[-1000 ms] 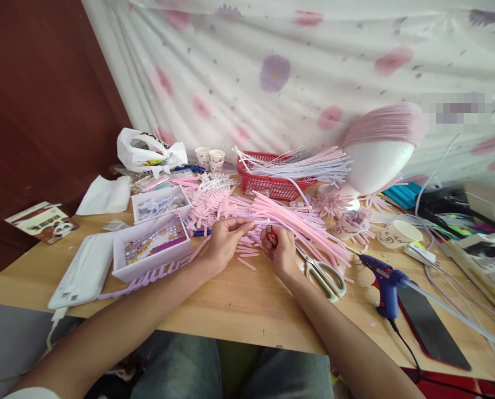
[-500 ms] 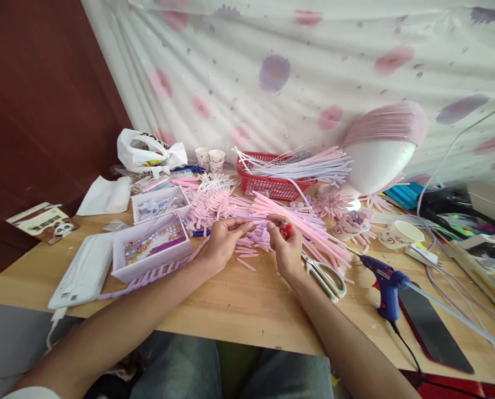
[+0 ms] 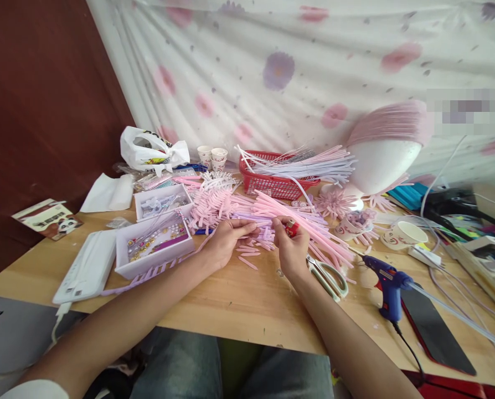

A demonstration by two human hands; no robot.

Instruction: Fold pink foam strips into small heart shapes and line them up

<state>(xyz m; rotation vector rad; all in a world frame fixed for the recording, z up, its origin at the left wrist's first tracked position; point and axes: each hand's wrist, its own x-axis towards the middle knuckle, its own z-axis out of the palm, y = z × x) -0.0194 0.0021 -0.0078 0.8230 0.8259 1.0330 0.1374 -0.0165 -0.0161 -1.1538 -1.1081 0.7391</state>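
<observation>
My left hand (image 3: 227, 241) is closed, thumb and forefinger pinched at the edge of the pile, apparently on a thin purple pipe cleaner (image 3: 264, 220); its ends blend with the stems behind. My right hand (image 3: 292, 246) is curled round a small red lighter (image 3: 291, 228), with its thumb and fingertip together facing the left hand. A narrow gap separates the two hands. Long pink pipe cleaners (image 3: 287, 213) lie just behind them, and short trimmed pink pieces (image 3: 247, 255) lie beneath. Beside the right wrist rest scissors (image 3: 328, 279) with pale green handles.
A blue glue gun (image 3: 386, 282) and a dark phone (image 3: 438, 332) lie to the right. White boxes of beads (image 3: 151, 269) stand at left near a power bank (image 3: 85, 271). Behind are a red basket (image 3: 268, 185) of stems and a white head form (image 3: 382, 160).
The view has shifted slightly, moving the scene a little to the right. The gap between my fingertips looks a bit wider. Both hands stay closed, and the lighter remains in the right.
</observation>
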